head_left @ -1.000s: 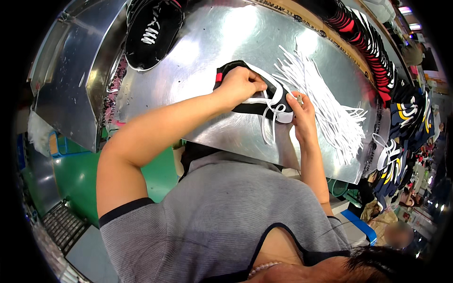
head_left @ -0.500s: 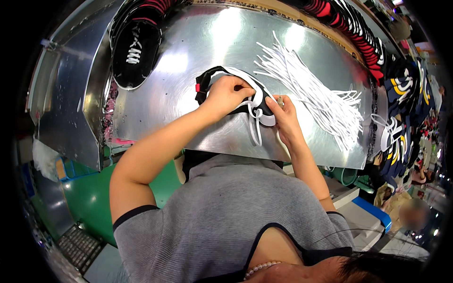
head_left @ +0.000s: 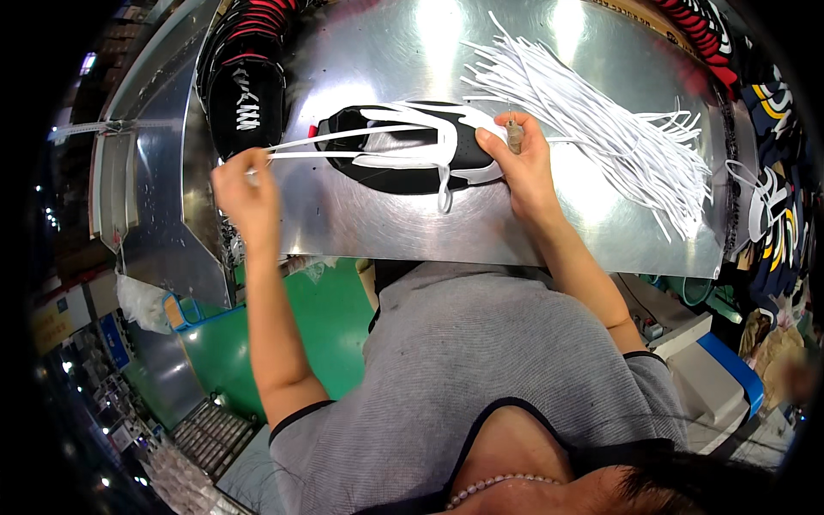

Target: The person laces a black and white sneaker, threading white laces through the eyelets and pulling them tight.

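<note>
A black and white shoe upper (head_left: 384, 178) with a small red tab at its left end lies on the metal worktable (head_left: 343, 232). My right hand (head_left: 528, 167) grips its toe end at the right, thumb on top. Between the fingers of that hand is a small tool (head_left: 514, 137) with a thin needle-like tip. Two white lace ends (head_left: 313, 155) stretch tight from the shoe's eyelets leftward into my left hand (head_left: 245, 193), which is closed on them, slightly blurred. A short loop of lace (head_left: 445, 193) hangs at the near side of the upper.
A bundle of white laces (head_left: 592, 120) lies to the right. Stacked black and red shoe uppers (head_left: 246, 94) stand at the far left, with another row (head_left: 699, 34) at the far right. Navy, white and yellow uppers (head_left: 772, 215) hang beyond the table's right edge.
My left hand has moved from the middle of the upper far to the left, drawing the lace ends out straight. The upper now lies flatter, while my right hand still holds its toe end.
</note>
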`<state>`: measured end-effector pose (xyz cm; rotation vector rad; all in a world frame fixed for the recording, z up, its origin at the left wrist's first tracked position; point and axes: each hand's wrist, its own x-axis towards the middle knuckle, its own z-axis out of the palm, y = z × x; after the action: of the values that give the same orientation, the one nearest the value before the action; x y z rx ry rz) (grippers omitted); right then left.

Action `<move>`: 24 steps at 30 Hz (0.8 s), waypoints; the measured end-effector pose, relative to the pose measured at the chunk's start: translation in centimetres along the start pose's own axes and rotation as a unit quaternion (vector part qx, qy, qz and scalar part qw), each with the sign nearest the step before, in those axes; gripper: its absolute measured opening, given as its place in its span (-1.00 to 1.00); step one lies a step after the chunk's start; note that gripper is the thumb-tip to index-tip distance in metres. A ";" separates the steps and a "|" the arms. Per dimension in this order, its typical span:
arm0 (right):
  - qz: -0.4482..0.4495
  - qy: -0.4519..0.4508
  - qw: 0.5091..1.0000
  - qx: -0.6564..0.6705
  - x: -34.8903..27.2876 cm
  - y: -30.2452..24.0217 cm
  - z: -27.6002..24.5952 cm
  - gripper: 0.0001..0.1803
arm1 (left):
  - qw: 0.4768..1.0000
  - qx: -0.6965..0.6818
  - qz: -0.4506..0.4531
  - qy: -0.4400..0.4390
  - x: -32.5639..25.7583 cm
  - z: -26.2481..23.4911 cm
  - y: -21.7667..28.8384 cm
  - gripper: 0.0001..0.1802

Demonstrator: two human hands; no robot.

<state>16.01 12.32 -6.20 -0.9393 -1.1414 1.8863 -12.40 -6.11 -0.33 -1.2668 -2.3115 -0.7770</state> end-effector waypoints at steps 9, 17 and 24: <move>-0.009 -0.046 0.986 -0.162 0.4 -1.0 -3.5 -0.64 | 0.987 0.097 -0.125 -0.002 4.5 -3.6 -15.2 -0.76; -0.194 0.040 0.814 -0.546 1.6 -4.0 -4.2 -0.62 | 0.874 -0.405 0.154 -0.220 4.5 -0.9 15.2 -0.93; -0.210 -0.140 0.947 -0.200 0.0 -5.1 -0.3 -0.68 | 0.913 -0.312 0.192 -0.182 4.2 3.0 17.0 -0.96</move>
<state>17.35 14.16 -1.66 -0.5723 -1.7874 1.4922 -0.24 5.87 4.55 -2.2290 -2.0082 -1.2742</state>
